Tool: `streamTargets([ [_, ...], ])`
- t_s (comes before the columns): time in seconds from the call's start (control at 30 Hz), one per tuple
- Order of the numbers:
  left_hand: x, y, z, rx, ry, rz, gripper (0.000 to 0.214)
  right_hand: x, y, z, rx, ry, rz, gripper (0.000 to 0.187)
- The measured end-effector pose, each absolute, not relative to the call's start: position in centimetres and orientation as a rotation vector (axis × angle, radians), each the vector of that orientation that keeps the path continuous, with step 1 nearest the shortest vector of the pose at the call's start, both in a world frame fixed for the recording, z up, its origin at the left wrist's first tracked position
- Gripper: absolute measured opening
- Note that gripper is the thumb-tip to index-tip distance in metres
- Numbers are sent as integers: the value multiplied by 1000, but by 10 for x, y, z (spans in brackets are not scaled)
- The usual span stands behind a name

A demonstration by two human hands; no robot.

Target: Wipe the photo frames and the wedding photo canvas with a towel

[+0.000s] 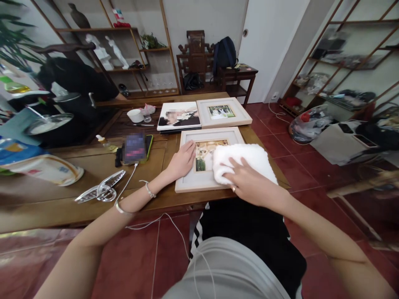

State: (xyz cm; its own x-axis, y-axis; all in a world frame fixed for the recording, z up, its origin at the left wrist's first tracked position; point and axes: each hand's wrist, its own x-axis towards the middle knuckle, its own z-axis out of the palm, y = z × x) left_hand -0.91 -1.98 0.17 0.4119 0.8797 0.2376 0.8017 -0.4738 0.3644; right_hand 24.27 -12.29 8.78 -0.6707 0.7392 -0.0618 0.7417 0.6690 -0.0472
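A light wooden picture frame (187,182) lies flat near the front edge of the table, a small photo behind its surface. My left hand (182,160) rests on the left side of this frame, fingers stretched out flat. Over the frame's right part lies a folded white fluffy towel (255,158), covering the right of the photo and one corner. My right hand (245,180) presses on the towel with bent fingers digging into it. Behind stand a second light frame (224,121) with a photo and a white-topped photo panel (179,116), both lying flat.
Left of the frames are a phone (134,148) with a charging cable, a silver hair claw clip (104,189), a dropper bottle (107,144) and a white cup (135,115). A blue-and-white packet (40,164) lies farther left. A chair (195,58) stands behind.
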Motion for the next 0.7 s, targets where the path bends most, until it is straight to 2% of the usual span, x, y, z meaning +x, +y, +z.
streamTargets([
  [0.23, -11, -18, 1, 2524, 1462, 555, 53, 239, -147, 94, 1243, 2823, -189, 38],
  [0.43, -13, -15, -3, 2562, 1409, 566, 52, 240, -88, 74, 1313, 2892, -9, 31],
  [0.7, -13, -16, -1, 2553, 1420, 534, 53, 251, 6, 63, 1618, 2920, 194, 47],
])
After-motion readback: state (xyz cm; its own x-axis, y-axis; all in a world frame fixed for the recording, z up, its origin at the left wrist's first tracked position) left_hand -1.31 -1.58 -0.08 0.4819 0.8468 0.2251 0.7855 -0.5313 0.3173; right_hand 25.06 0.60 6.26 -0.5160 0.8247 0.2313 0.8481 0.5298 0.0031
